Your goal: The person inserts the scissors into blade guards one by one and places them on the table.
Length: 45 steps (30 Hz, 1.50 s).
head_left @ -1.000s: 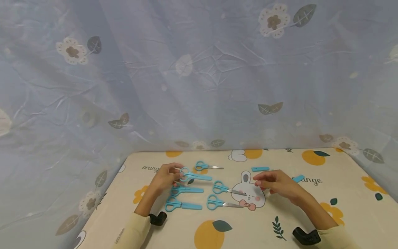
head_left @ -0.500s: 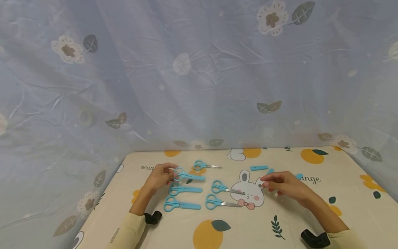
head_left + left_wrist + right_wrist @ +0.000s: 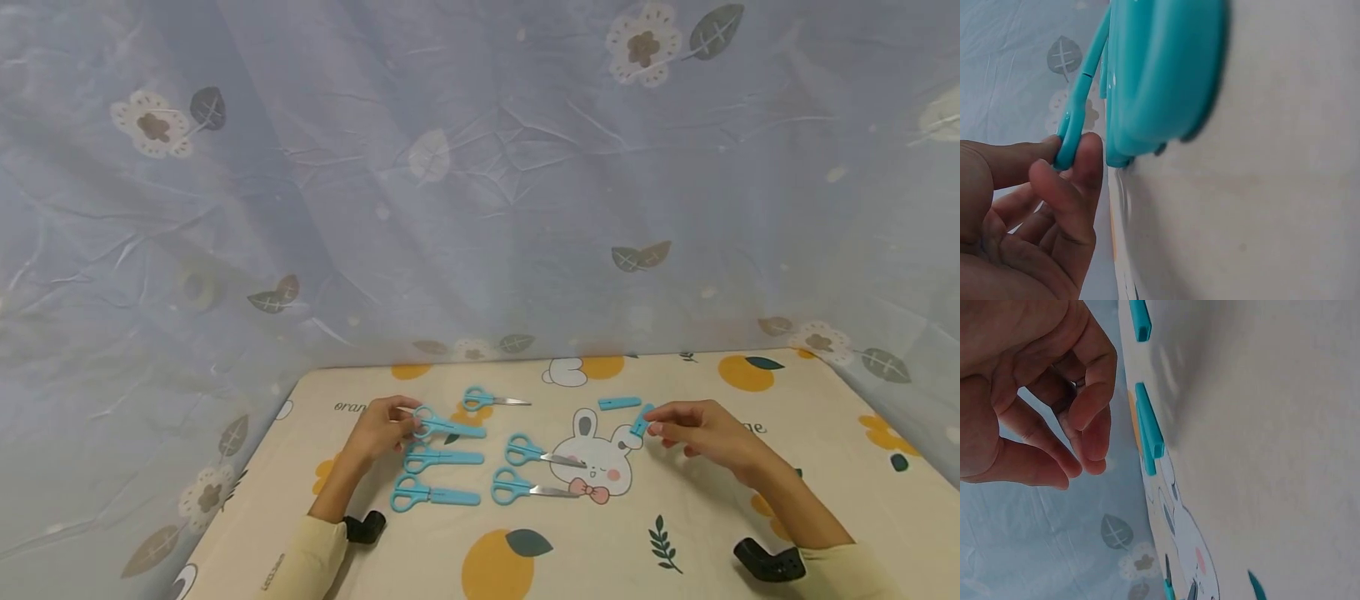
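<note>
In the head view my left hand [image 3: 386, 429] pinches the handle ring of light-blue scissors [image 3: 453, 430] whose blades sit in a blue cover. The left wrist view shows thumb and fingertips on that ring, with the scissors [image 3: 1075, 115] tilted and raised off the table. Two more covered scissors, one pair [image 3: 450, 457] just below and another [image 3: 442, 496] nearer me, lie on the cloth. My right hand [image 3: 708, 433] hovers beside a loose blue blade cover [image 3: 641, 421]. Its fingers are loosely bent and hold nothing in the right wrist view.
Three bare-bladed scissors lie mid-table: one pair [image 3: 480, 399] at the back, one [image 3: 528, 452] in the middle, one [image 3: 517, 487] in front. Another loose cover [image 3: 620, 403] lies behind; a third cover [image 3: 1141, 325] shows in the right wrist view. A floral curtain [image 3: 480, 208] borders the table.
My right hand has moved to the right, exposing more of the loose cover beside it. My left hand has shifted slightly left with the covered scissors.
</note>
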### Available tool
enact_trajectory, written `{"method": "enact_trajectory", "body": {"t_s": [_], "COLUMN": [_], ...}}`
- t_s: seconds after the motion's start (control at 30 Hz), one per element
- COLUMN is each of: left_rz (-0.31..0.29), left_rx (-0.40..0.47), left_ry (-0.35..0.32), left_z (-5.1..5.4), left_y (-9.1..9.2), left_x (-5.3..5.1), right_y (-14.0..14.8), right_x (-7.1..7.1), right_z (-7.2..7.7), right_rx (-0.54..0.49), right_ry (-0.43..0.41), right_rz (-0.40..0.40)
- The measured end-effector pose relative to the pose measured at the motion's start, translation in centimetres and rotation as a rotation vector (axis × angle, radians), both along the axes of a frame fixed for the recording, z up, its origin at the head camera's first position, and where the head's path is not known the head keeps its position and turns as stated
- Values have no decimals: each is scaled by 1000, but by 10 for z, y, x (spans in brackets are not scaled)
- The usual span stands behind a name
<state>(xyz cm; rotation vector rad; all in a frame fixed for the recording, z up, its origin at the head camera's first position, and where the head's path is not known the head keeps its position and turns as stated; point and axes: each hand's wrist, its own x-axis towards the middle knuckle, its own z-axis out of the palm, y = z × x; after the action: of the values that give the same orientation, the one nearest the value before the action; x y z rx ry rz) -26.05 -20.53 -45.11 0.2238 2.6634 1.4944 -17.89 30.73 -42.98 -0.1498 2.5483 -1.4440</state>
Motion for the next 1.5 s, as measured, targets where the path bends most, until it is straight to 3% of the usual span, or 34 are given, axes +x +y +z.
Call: {"method": "enact_trajectory", "body": {"t_s": [0.27, 0.57, 0.8, 1.17, 1.5], "left_rz": [-44, -50, -25, -59, -102], "left_rx": [-94, -74, -106, -102, -122], "left_ry": [-8, -67, -31, -2, 46], "left_z": [7, 11, 13, 17, 21], "left_y": [-7, -13, -14, -13, -1], "left_x": [2, 4, 6, 8, 10], "right_y": [9, 37, 52, 59, 59], "right_x": [-2, -3, -4, -3, -2], "right_z": [1, 9, 3, -4, -12], "right_rx": [35, 119, 210, 195, 344], "right_ry": [5, 53, 114, 113, 297], "right_rz": [20, -15, -56, -75, -103]}}
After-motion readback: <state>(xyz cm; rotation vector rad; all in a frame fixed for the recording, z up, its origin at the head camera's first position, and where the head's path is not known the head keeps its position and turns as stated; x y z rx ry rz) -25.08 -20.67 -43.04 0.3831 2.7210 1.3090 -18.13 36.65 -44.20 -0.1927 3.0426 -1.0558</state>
